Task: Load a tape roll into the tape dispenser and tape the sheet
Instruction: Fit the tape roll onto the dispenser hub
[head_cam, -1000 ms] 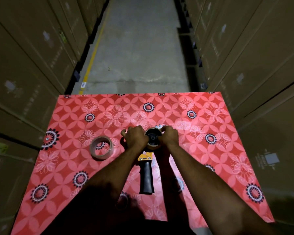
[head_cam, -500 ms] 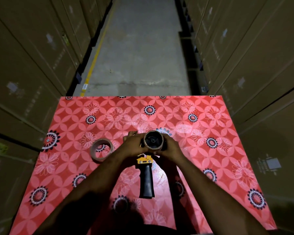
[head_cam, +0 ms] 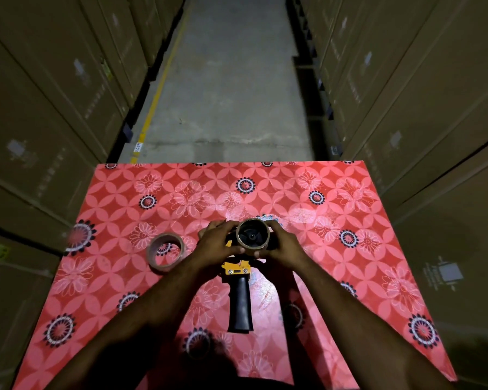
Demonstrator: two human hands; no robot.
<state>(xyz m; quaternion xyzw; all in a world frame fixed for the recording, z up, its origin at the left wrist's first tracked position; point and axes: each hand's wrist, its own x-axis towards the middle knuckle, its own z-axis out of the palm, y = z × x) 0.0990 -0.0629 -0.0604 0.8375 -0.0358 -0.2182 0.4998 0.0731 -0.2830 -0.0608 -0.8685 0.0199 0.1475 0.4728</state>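
Note:
A tape dispenser [head_cam: 239, 299] with a black handle and yellow body lies on the red flowered sheet [head_cam: 335, 249], handle toward me. A brown cardboard ring [head_cam: 253, 237] sits on its black hub, facing up at me. My left hand [head_cam: 217, 243] grips the dispenser head and the ring from the left. My right hand [head_cam: 283, 243] grips them from the right. A second brown tape roll [head_cam: 166, 252] lies flat on the sheet, just left of my left hand and apart from it.
Tall stacks of cardboard boxes [head_cam: 54, 114] wall in both sides of a narrow concrete aisle [head_cam: 226, 94] with a yellow floor line. The sheet's far edge [head_cam: 228, 163] ends at the aisle floor.
Both hands have shifted slightly toward me on the dispenser head, and the ring on the hub has tilted up so its open face shows. The loose roll has not moved.

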